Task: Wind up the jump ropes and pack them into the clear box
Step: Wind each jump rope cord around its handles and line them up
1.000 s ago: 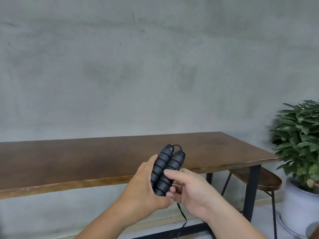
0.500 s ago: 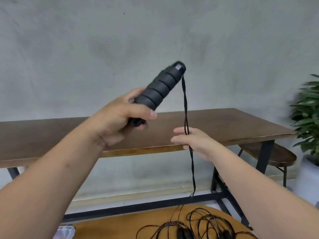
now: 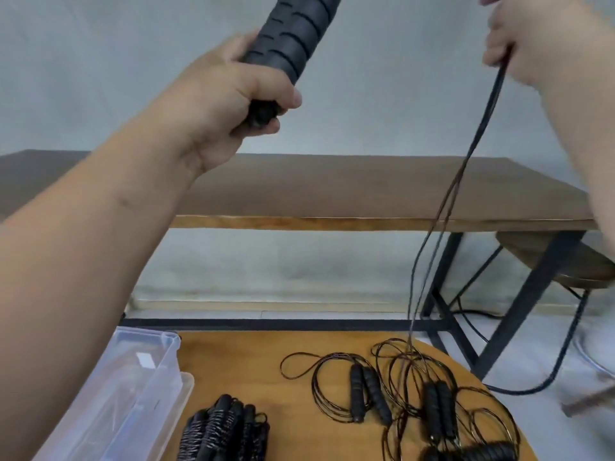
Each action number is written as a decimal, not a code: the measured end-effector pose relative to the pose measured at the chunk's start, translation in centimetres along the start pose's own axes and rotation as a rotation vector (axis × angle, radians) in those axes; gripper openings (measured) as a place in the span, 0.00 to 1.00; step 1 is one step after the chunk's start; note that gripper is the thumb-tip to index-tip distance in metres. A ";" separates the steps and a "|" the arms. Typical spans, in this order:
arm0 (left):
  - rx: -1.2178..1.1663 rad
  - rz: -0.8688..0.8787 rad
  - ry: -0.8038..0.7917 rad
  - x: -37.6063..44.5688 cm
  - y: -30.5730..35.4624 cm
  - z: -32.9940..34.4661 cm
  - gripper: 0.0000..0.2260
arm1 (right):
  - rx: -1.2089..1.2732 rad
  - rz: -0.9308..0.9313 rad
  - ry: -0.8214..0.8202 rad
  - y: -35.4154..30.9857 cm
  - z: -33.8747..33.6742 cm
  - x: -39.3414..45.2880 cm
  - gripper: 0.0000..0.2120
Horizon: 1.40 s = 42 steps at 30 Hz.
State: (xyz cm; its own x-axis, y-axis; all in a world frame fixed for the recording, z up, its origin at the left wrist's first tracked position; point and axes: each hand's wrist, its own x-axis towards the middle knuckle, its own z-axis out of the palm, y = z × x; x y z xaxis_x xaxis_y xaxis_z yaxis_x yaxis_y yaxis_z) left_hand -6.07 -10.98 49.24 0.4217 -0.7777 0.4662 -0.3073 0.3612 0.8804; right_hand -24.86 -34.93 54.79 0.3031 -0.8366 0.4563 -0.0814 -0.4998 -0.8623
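The black foam handles [image 3: 293, 38] of one jump rope are raised high, gripped at their lower end by the left hand [image 3: 233, 94]. Its doubled cord [image 3: 466, 168] runs through the pinching right hand [image 3: 519, 44] and hangs down to the round desk [image 3: 299, 394] — into loose ropes [image 3: 399, 394] near the right edge. Wound ropes [image 3: 226, 430] lie at the near edge, just beside the clear box [image 3: 139, 394] on the left.
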 end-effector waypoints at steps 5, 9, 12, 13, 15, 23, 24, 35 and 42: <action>-0.021 -0.032 0.020 -0.3 -0.2 0.4 0.28 | -0.395 -0.144 -0.061 -0.8 -1.1 -0.1 0.09; -0.024 -0.108 -0.001 -0.4 -1.5 1.0 0.30 | -0.264 0.105 -0.201 3.6 2.0 -3.9 0.21; -0.024 -0.167 -0.057 -0.5 -2.7 1.1 0.29 | -0.401 0.319 -0.457 10.6 4.6 -7.9 0.21; -0.024 -0.183 -0.073 -0.6 -3.1 1.2 0.27 | -0.421 0.372 -0.542 12.4 5.3 -9.0 0.19; -0.033 -0.220 -0.081 -0.9 -3.7 1.5 0.27 | -0.443 0.460 -0.677 14.8 6.7 -11.1 0.15; -0.056 -0.318 -0.137 -1.8 -5.0 2.2 0.30 | -0.180 0.411 -0.385 16.6 10.4 -11.9 0.20; -0.069 -0.325 -0.158 -1.9 -5.3 2.3 0.31 | 0.013 0.382 -0.256 15.6 10.7 -11.2 0.20; -0.229 -0.399 -0.117 -1.9 -7.7 2.1 0.30 | 0.719 0.558 -0.270 10.6 13.5 -13.8 0.16; -0.282 -0.511 -0.114 -2.3 -10.5 2.3 0.29 | 0.406 0.561 -0.690 9.8 13.7 -17.1 0.14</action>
State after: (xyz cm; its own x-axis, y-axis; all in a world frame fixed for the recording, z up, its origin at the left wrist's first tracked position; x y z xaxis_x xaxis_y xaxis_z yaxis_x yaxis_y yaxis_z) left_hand -5.82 -14.14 38.73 0.3577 -0.9336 -0.0209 0.1560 0.0377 0.9870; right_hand -17.86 -22.45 35.56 0.8196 -0.5500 -0.1603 -0.0891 0.1540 -0.9840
